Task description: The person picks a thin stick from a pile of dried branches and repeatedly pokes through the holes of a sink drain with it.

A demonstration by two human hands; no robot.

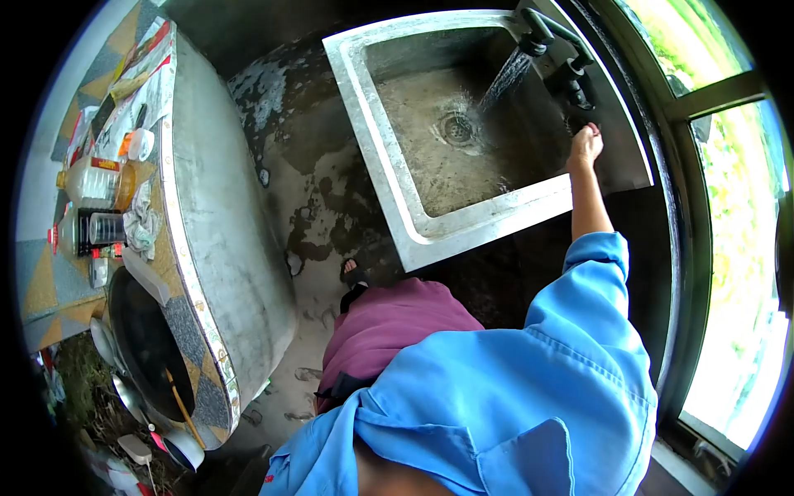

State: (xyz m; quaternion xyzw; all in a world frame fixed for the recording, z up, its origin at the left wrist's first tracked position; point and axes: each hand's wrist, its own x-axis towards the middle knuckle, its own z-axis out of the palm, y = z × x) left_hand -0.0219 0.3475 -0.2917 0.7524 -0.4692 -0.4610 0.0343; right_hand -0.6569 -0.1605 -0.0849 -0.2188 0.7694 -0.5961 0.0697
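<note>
1. Faucet, black, mounted at the far right corner of the sink, and it's running: water comes down in a spread of fine streams into the basin, right beside the round drain.

2. Here's the right hand, arm at full stretch over the sink's right-hand ledge, just below the base of the faucet! Fingers bent in, reddish at the tips; whether anything sits in that grip, or whether it touches the ledge, I cannot tell.

3. Left hand? Out of view, so there's no calling what it does.

4. Blue sleeve on the reaching arm, its cuff pushed up the forearm; purple cloth below the blue top, and a foot in open footwear on the patchy, damp-looking floor.

5. Over on the left, a crowded tiled counter: a plastic bottle lies near a crumpled cloth, with a big black pan further along and a thin wooden stick across its edge.

6. And on the right, bright light through the window, greenery outside.
</note>
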